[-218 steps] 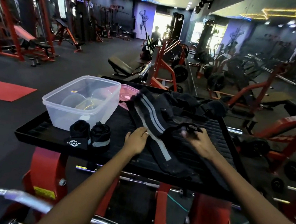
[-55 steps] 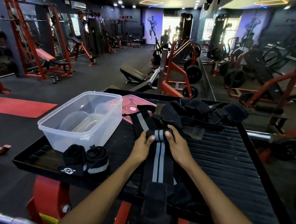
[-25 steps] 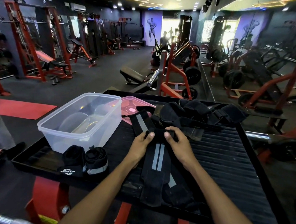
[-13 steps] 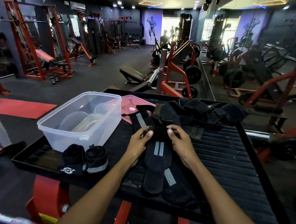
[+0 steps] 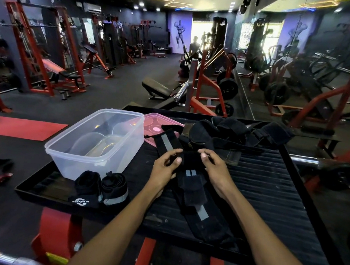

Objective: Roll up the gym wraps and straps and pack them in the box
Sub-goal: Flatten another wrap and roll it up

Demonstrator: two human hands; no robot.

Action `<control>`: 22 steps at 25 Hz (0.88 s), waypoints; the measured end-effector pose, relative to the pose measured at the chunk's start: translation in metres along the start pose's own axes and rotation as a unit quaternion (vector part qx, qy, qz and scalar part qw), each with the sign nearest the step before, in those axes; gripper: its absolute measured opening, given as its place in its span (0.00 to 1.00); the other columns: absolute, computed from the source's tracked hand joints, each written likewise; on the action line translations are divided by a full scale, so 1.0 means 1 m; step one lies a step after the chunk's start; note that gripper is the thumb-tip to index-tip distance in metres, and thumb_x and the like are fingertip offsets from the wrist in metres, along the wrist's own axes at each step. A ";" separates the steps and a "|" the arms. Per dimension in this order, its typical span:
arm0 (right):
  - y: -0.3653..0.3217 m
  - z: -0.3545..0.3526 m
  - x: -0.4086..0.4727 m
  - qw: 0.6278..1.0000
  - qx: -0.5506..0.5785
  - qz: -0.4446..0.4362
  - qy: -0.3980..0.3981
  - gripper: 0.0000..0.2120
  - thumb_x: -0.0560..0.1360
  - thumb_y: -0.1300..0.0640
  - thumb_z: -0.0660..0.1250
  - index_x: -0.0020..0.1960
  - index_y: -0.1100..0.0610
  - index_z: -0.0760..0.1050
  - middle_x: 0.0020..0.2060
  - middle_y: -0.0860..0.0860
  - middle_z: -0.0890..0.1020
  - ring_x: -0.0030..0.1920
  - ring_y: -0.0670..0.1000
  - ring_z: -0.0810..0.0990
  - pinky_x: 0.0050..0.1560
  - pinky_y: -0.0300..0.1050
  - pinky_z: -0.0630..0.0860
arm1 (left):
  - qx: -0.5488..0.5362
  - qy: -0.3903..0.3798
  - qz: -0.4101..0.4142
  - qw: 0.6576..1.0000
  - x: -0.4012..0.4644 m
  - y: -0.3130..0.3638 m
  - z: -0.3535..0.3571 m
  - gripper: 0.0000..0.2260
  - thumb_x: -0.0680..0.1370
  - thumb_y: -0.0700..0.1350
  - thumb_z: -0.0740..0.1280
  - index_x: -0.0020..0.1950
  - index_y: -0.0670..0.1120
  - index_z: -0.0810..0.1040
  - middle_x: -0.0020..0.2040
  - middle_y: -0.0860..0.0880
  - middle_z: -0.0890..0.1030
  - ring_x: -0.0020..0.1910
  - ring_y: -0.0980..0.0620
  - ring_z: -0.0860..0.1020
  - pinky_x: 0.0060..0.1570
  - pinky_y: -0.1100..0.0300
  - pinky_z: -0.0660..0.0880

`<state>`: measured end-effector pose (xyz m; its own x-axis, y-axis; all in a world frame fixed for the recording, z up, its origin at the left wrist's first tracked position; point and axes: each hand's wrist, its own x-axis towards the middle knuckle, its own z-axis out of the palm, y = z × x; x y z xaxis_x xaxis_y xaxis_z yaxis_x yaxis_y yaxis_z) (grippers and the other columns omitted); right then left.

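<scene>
The wrap (image 5: 192, 184) is black with two grey stripes, its far end wound into a thick roll and its loose tail trailing toward 6 o'clock over the ribbed black platform (image 5: 272, 200). The left hand (image 5: 165, 166) pinches the roll's left end between thumb and curled fingers; the right hand (image 5: 213, 170) grips the right end the same way. At 10 o'clock from the hands stands the clear plastic box (image 5: 95, 142), open-topped, with two finished rolls (image 5: 102, 187) touching its near wall. A pink lid (image 5: 159, 126) lies just behind the box, partly covered by another striped strap (image 5: 168, 142). At 12 to 1 o'clock sits a heap of unrolled black straps (image 5: 231, 133).

Bare ribbed surface lies open at 3 o'clock, out to the platform's raised right rim. The near rim runs just under the forearms.

The heap's pieces blur together, so their count cannot be told. The white logo on the nearer finished roll is too small to read.
</scene>
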<state>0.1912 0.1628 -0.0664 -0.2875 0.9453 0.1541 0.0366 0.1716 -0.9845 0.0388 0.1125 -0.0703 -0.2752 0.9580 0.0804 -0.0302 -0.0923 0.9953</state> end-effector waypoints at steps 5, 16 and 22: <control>-0.001 -0.002 0.000 0.999 -0.021 -0.036 0.010 0.12 0.77 0.67 0.60 0.53 0.53 0.75 0.57 0.54 0.77 0.58 0.51 0.75 0.55 0.34 0.72 | -0.056 -0.021 -0.055 0.997 0.000 0.000 0.003 0.13 0.80 0.48 0.62 0.64 0.48 0.75 0.56 0.47 0.80 0.52 0.50 0.81 0.47 0.54 0.81; 0.005 -0.004 0.003 0.963 -0.191 -0.141 -0.123 0.15 0.73 0.63 0.70 0.58 0.54 0.78 0.73 0.51 0.60 0.74 0.50 0.58 0.73 0.47 0.59 | -0.095 0.034 -0.025 0.995 0.004 0.005 -0.001 0.12 0.80 0.37 0.60 0.59 0.48 0.76 0.50 0.50 0.81 0.47 0.55 0.81 0.46 0.60 0.81; -0.003 0.003 -0.001 0.984 -0.104 -0.147 0.015 0.08 0.76 0.60 0.66 0.52 0.62 0.81 0.55 0.48 0.73 0.57 0.44 0.74 0.61 0.39 0.68 | -0.013 -0.015 0.016 1.000 -0.001 0.005 0.003 0.13 0.80 0.36 0.57 0.59 0.47 0.76 0.54 0.45 0.79 0.49 0.49 0.81 0.48 0.56 0.81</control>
<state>0.1884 0.1605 -0.0636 -0.2869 0.8538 0.4343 0.1530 0.4884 -0.8591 0.0417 0.1121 -0.0651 -0.2474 0.9622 0.1138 -0.0477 -0.1294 0.9904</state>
